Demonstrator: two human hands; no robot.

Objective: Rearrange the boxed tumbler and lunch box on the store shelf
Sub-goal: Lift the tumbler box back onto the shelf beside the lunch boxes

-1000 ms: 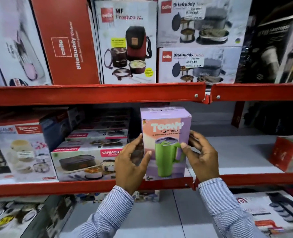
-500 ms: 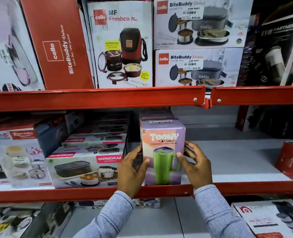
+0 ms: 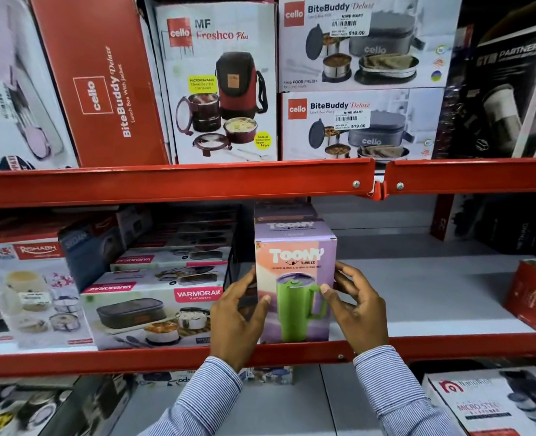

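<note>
A lilac and orange "Toony" tumbler box (image 3: pixel 295 250) showing a green mug stands upright on the middle shelf (image 3: pixel 433 297), just behind the red front lip. My left hand (image 3: pixel 235 319) holds its left side, thumb on the front face. My right hand (image 3: pixel 358 309) holds its right side, thumb on the front and fingers spread along the edge. A second Toony box (image 3: pixel 284 212) sits directly behind it. To the left lies a stack of flat Varmora lunch box cartons (image 3: pixel 153 306), close to my left hand.
Grey bare shelf runs right of the tumbler box to a red box (image 3: pixel 531 294) at the far right. Cello lunch box cartons (image 3: pixel 358 121) fill the upper shelf above a red rail (image 3: pixel 172 180). A Rishabh carton (image 3: pixel 24 294) stands far left. More boxes sit below.
The tumbler box has come down from just under the upper rail and now rests on the middle shelf. Both hands stayed on its sides, fingers a little looser.
</note>
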